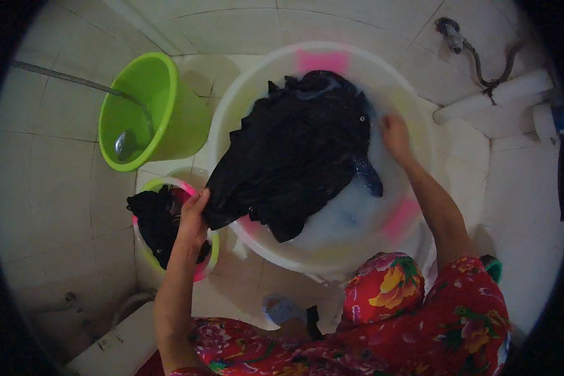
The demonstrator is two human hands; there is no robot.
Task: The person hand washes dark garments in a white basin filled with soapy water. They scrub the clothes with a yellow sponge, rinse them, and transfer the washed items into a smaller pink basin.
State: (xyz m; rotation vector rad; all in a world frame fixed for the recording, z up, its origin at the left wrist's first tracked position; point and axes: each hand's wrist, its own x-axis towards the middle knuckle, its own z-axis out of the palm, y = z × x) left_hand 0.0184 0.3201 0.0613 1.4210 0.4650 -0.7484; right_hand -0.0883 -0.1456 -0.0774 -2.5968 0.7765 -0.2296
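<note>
A large white plastic washtub [427, 155] with pink patches holds cloudy water [329, 225]. Spread across it is a wet black garment [301, 141] with a ruffled edge and a small metal stud or eyelet near its right side. My left hand [196, 209] pinches the garment's lower left corner over the tub's rim. My right hand [395, 134] is at the tub's right side, close to the garment, fingers curled; whether anything is between them is unclear. A dark blue piece of cloth [369, 176] sticks out from under the garment.
A lime-green bucket [192, 127] with a shower head [125, 143] inside stands at the upper left. Below it, a smaller bucket [214, 254] holds black clothes [155, 225]. A wall tap [453, 40] with a hose and a white pipe [498, 96] are at the upper right.
</note>
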